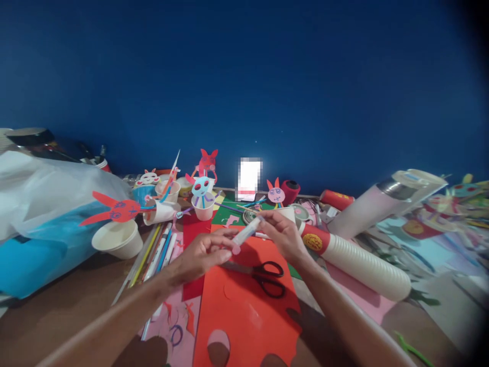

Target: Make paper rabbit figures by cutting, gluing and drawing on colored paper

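Note:
My left hand [202, 255] and my right hand [284, 235] together hold a small whitish glue stick [246, 233] above a sheet of red paper [244, 306]. The left hand's fingers pinch its lower end, which has a pink cap. Those of the right hand close on its upper end. Black-handled scissors [263, 275] lie on the red paper just beneath the hands. The paper has round holes cut out near its front edge.
Paper cups with cut-out animal faces [202, 196] stand at the back near the blue wall. A sleeve of stacked white cups [359, 262] lies on the right. Pens and sticks [156, 252] lie at left beside a white cup [116, 238] and a plastic bag [42, 214].

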A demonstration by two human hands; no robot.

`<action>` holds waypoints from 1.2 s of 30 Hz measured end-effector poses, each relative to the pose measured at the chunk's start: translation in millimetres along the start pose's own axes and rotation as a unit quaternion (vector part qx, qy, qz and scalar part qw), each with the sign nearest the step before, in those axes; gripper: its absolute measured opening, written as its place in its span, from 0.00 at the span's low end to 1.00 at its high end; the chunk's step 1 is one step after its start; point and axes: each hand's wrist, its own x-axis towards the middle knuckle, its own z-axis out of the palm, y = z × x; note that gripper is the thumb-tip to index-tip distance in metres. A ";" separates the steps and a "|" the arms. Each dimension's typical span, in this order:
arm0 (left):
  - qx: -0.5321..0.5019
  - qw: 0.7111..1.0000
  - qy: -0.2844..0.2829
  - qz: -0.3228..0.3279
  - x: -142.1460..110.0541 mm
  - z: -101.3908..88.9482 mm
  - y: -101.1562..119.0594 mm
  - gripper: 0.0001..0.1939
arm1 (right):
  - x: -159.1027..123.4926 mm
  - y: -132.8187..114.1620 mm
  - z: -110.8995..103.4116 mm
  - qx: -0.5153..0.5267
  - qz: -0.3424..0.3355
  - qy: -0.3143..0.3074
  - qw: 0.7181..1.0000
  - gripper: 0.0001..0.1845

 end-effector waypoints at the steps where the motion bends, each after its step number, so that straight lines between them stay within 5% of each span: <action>1: -0.023 0.999 0.029 0.002 -0.1 -3.9 3.3 0.10 | 0.1 -0.3 -0.9 -0.013 0.002 0.005 1.000 0.11; 5: -0.139 0.979 0.141 0.048 -0.2 -14.3 9.6 0.09 | -9.2 1.1 7.2 -0.138 -0.025 -0.068 0.988 0.09; 10: -0.214 0.964 0.153 0.026 1.8 -15.8 3.6 0.09 | -13.5 -2.5 8.5 -0.226 -0.067 -0.059 0.970 0.07; 14: -0.244 0.956 0.158 0.025 2.4 -17.5 2.3 0.09 | -8.4 6.9 7.0 -0.119 -0.004 -0.068 0.991 0.06; 19: -0.287 0.942 0.172 0.000 2.8 -16.3 5.4 0.10 | -21.1 30.1 36.5 -0.014 0.053 -0.114 0.992 0.08; 22: -0.313 0.935 0.164 -0.029 3.6 -12.7 3.5 0.11 | -30.2 36.3 52.8 -0.165 -0.017 -0.110 0.980 0.07; 26: -0.338 0.928 0.144 -0.060 3.3 -11.7 -0.6 0.12 | -30.1 38.4 56.9 -0.424 -0.167 -0.067 0.888 0.07; 28: -0.355 0.921 0.132 -0.089 2.5 -12.9 -1.3 0.13 | -26.2 37.1 52.4 -0.458 -0.212 -0.058 0.861 0.07; 36: -0.380 0.908 0.139 -0.109 3.7 -3.7 -6.8 0.14 | -12.3 7.9 25.7 -0.434 -0.297 0.062 0.848 0.08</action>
